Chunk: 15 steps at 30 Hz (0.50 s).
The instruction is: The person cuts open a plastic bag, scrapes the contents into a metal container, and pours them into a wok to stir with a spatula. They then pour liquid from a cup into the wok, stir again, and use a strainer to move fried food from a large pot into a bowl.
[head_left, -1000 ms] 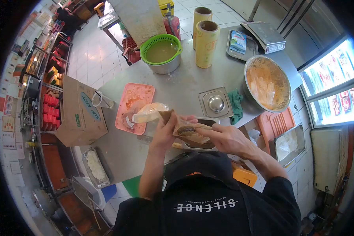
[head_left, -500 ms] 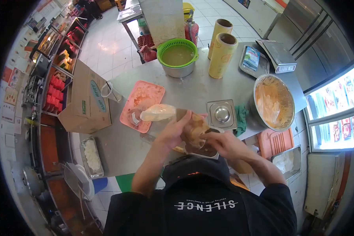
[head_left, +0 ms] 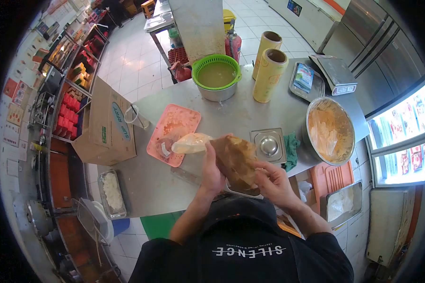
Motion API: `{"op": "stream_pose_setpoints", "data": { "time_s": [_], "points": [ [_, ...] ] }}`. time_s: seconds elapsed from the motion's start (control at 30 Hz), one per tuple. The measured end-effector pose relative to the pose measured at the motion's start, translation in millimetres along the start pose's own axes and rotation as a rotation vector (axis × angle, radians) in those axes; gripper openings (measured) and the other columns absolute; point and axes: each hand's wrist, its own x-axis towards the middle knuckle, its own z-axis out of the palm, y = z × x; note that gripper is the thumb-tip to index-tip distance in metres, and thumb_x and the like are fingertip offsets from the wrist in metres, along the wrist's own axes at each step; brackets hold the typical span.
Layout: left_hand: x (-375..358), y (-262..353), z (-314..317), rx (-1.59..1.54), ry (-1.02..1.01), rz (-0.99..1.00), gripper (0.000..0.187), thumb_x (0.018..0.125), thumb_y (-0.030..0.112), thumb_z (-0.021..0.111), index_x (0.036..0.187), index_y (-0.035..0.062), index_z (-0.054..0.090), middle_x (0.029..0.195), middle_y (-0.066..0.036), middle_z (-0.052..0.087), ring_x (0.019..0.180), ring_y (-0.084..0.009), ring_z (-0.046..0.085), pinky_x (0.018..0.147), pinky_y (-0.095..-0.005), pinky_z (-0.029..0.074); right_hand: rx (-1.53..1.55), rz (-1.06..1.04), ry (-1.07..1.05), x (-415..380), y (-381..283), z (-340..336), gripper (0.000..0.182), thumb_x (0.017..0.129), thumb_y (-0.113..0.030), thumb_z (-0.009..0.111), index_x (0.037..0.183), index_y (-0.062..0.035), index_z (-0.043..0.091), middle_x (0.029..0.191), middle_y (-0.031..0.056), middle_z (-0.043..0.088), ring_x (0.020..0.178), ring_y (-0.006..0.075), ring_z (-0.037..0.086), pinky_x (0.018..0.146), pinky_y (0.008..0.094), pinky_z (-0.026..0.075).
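Note:
A plastic bag, its wide end brown-smeared (head_left: 233, 160) and its tapered end filled with something pale (head_left: 192, 143), is held above the front of the steel table (head_left: 174, 94); it looks like a piping bag. My left hand (head_left: 214, 170) is wrapped around its middle, thumb up. Thumb and fingers of my right hand (head_left: 271, 181) pinch the brown end at its right edge. Below the bag is a metal pan (head_left: 250, 192) with brown contents, mostly hidden. Left of it, the pink tray (head_left: 182, 121) carries orange residue and a clear plastic piece.
A lidded steel container (head_left: 268, 145) and green cloth (head_left: 292, 150) lie right of my hands, beside a large bowl (head_left: 352, 141) of orange mixture. Farther back stand a green colander (head_left: 239, 70), film rolls (head_left: 269, 78) and a scale (head_left: 333, 73). A cardboard box (head_left: 99, 127) is at left.
The brown part of the bag has been spread out wider and more upright between my hands. My right hand has shifted slightly right and down, and the whole view has tilted a little.

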Motion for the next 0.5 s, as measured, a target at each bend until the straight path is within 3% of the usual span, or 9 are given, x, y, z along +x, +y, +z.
{"op": "stream_pose_setpoints", "data": {
  "time_s": [0.07,0.17,0.27,0.37,0.4,0.5],
  "points": [
    [-1.3,5.4,10.3,0.037,0.007,-0.020,0.062,0.102,0.053,0.028,0.133,0.0021,0.046,0.121,-0.009,0.058,0.110,-0.0186,0.057,0.096,-0.0350,0.046,-0.129,-0.189,0.124,0.9,-4.0,11.6,0.031,0.097,-0.008,0.050,0.127,-0.0033,0.058,0.091,0.0051,0.065,0.075,0.0083,0.054,0.069,0.0240,0.047],
    [2.7,17.5,17.0,0.100,-0.078,-0.041,0.063,0.102,0.052,0.027,0.136,0.0012,0.044,0.120,-0.009,0.058,0.108,-0.0188,0.058,0.095,-0.0347,0.046,-0.234,-0.284,0.210,4.2,-12.0,23.3,0.030,0.095,-0.004,0.051,0.124,-0.0013,0.060,0.093,0.0095,0.067,0.079,0.0110,0.056,0.074,0.0262,0.048],
    [7.7,30.6,9.4,0.026,-0.204,-0.147,0.063,0.102,0.051,0.027,0.135,0.0003,0.046,0.117,-0.009,0.060,0.107,-0.0188,0.059,0.095,-0.0347,0.047,-0.395,-0.364,0.078,9.8,-21.1,18.9,0.031,0.095,-0.005,0.051,0.124,-0.0012,0.059,0.089,0.0091,0.066,0.077,0.0115,0.056,0.071,0.0274,0.048],
    [8.9,42.2,11.8,-0.067,-0.190,-0.181,0.060,0.102,0.048,0.032,0.129,-0.0020,0.051,0.113,-0.010,0.062,0.104,-0.0180,0.060,0.091,-0.0335,0.049,-0.413,-0.157,-0.130,14.5,-39.4,-0.8,0.031,0.095,-0.007,0.050,0.124,-0.0007,0.059,0.087,0.0071,0.065,0.074,0.0124,0.057,0.071,0.0283,0.048],
    [9.4,45.5,14.0,-0.089,-0.166,-0.175,0.059,0.103,0.047,0.034,0.127,-0.0029,0.053,0.112,-0.010,0.063,0.103,-0.0177,0.061,0.089,-0.0331,0.050,-0.301,-0.118,-0.163,15.7,-38.6,-6.2,0.031,0.097,-0.010,0.049,0.125,-0.0031,0.059,0.077,0.0013,0.059,0.065,0.0099,0.052,0.062,0.0251,0.045],
    [11.2,38.5,4.9,0.023,0.013,0.093,0.049,0.102,0.039,0.043,0.114,-0.0048,0.061,0.105,-0.009,0.066,0.094,-0.0172,0.064,0.084,-0.0319,0.053,0.231,0.117,-0.131,12.0,-43.9,-3.5,0.027,0.099,-0.011,0.051,0.124,-0.0070,0.059,0.070,-0.0046,0.046,0.056,0.0003,0.038,0.046,0.0167,0.028]
  ]
}}
